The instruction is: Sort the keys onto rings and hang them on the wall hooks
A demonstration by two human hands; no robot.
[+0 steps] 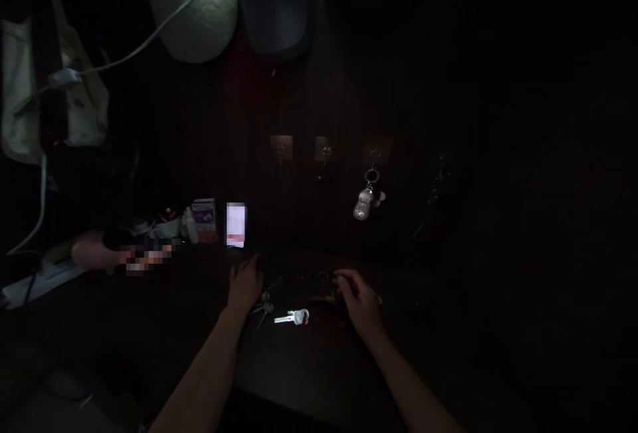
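Observation:
In dim light, my left hand (246, 285) rests on the dark tabletop with its fingers stretched forward. Right beside it lies a bunch of keys (266, 303), partly in shadow. A brightly lit key (294, 317) with a pale head lies between my two hands. My right hand (361, 303) has thumb and forefinger pinched together at a small metal key ring (323, 277); the exact contact is hard to see. Bits of something yellow (329, 298) show under and beside this hand. A dark reddish item (329, 310) lies below it, too dim to name.
Adhesive hooks (282, 147) line the dark back panel; one carries a keychain (365, 202). Caps (199, 18) hang above, with a white cable (164, 24) across. A small box (204, 220), a bottle (189, 224) and a bright blurred panel (236, 224) stand at the back left.

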